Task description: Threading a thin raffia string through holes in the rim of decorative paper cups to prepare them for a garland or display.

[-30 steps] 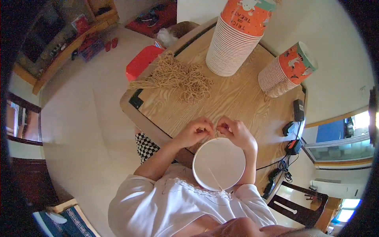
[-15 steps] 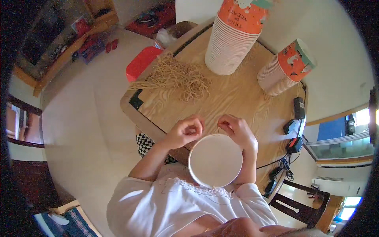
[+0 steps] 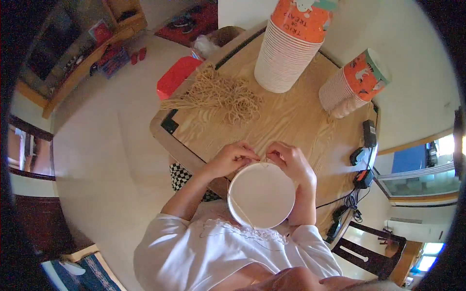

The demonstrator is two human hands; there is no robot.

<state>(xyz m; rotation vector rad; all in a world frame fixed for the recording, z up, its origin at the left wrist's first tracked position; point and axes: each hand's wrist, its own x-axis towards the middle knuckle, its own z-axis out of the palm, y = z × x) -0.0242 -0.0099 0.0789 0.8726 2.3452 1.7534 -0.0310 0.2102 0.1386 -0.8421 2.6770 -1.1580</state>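
A round white paper bucket (image 3: pixel 262 194) sits at the near table edge, in front of my chest. A thin tan strand of twine (image 3: pixel 241 209) crosses its left side, and more twine shows at the far rim. My left hand (image 3: pixel 237 157) is at that rim with thumb and fingers pinched on the twine. Close beside it, my right hand (image 3: pixel 289 159) also pinches the twine, its fingers curled. The fingertips nearly meet. Whether the twine is knotted there is too small to tell.
A tangled heap of tan twine (image 3: pixel 221 97) lies on the wooden table (image 3: pixel 194 138). Behind stand a tall stack (image 3: pixel 286 58) and a shorter stack (image 3: pixel 347 89) of orange-printed paper buckets. A red container (image 3: pixel 177 76) is at the left edge; black adapters and cables (image 3: pixel 361 179) line the right edge.
My left hand has moved right, bringing its fingertips close to my right hand at the far rim. The bucket has shifted slightly left, and a strand now shows across its left side.
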